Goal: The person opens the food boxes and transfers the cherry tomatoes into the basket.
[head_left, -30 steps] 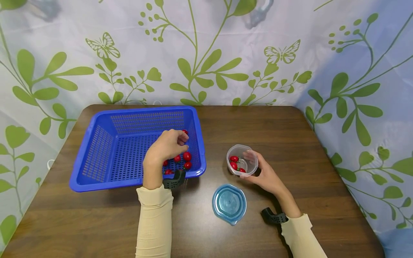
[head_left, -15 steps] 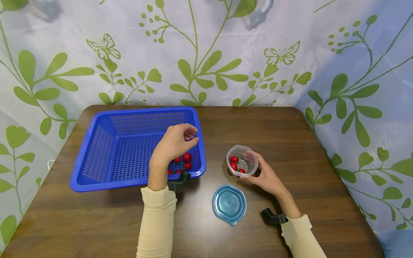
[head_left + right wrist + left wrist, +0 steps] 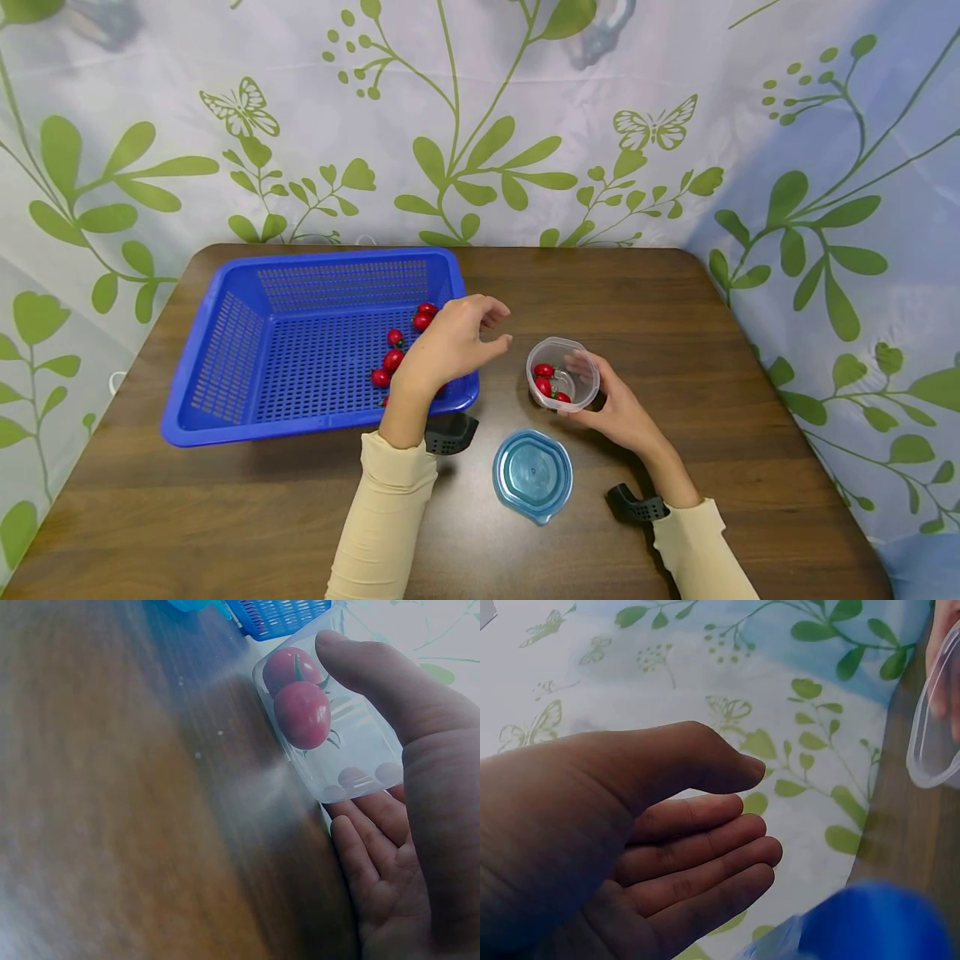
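My left hand [image 3: 455, 340] is over the right rim of the blue basket [image 3: 303, 427], its fingers pointing toward the clear plastic container. In the left wrist view the fingers [image 3: 712, 889] are loosely bent with the thumb apart, and nothing shows between them. Several cherry tomatoes [image 3: 392, 360] lie in the basket's right part, some hidden behind my left hand and arm. My right hand [image 3: 618, 408] grips the clear plastic container [image 3: 553, 344] from its right side, thumb at the near side. Inside it are red cherry tomatoes [image 3: 302, 715] with green stems.
A round translucent blue lid [image 3: 533, 473] lies on the brown wooden table [image 3: 592, 292], in front of the container. Behind the table hangs a white cloth [image 3: 510, 100] printed with green leaves and butterflies.
My left hand has moved right from inside the basket to its right rim, uncovering tomatoes behind it. My right hand and the container have stayed in place.
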Motion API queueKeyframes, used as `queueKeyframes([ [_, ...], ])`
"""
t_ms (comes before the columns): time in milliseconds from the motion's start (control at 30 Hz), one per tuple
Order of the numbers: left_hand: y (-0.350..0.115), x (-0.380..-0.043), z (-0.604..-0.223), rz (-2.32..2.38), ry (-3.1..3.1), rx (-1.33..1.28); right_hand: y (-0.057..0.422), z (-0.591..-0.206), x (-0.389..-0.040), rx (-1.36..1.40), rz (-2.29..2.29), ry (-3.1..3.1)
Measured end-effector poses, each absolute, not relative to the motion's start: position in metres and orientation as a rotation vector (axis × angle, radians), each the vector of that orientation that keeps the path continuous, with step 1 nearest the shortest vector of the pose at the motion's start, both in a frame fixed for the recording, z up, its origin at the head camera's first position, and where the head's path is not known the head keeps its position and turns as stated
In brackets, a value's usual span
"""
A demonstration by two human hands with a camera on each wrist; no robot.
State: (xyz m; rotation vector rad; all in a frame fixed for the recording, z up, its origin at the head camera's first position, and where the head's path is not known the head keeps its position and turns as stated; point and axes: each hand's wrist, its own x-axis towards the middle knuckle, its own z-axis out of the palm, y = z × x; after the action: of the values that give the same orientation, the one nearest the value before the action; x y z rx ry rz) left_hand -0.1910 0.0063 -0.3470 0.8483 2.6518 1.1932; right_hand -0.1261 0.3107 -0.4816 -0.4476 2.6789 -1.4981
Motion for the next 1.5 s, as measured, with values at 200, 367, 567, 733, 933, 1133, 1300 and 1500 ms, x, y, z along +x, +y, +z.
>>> queueKeyframes([
  [200, 0.018, -0.189, -0.35, 1.197, 2.635, 0.906, 0.311, -0.483, -0.127, -0.447, -1.511, 2.67],
  [367, 0.03, -0.188, -0.354, 1.186, 2.617, 0.959, 0.308, -0.476, -0.125, -0.454, -1.523, 2.669],
  [567, 0.044, -0.186, -0.358, 1.157, 2.584, 1.002, 0.307, -0.477, -0.125, -0.435, -1.515, 2.671],
  [733, 0.052, -0.185, -0.362, 1.13, 2.56, 1.015, 0.311, -0.484, -0.127, -0.455, -1.532, 2.663],
  [933, 0.061, -0.185, -0.367, 1.074, 2.55, 1.024, 0.311, -0.483, -0.126, -0.451, -1.492, 2.676],
  [1133, 0.073, -0.181, -0.373, 1.006, 2.554, 1.054, 0.312, -0.483, -0.126, -0.411, -1.458, 2.693],
  [1300, 0.079, -0.179, -0.377, 0.972, 2.555, 1.071, 0.312, -0.483, -0.125, -0.353, -1.418, 2.703],
  [1500, 0.084, -0.177, -0.382, 0.897, 2.569, 1.057, 0.313, -0.483, -0.125, -0.364, -1.436, 2.696],
])
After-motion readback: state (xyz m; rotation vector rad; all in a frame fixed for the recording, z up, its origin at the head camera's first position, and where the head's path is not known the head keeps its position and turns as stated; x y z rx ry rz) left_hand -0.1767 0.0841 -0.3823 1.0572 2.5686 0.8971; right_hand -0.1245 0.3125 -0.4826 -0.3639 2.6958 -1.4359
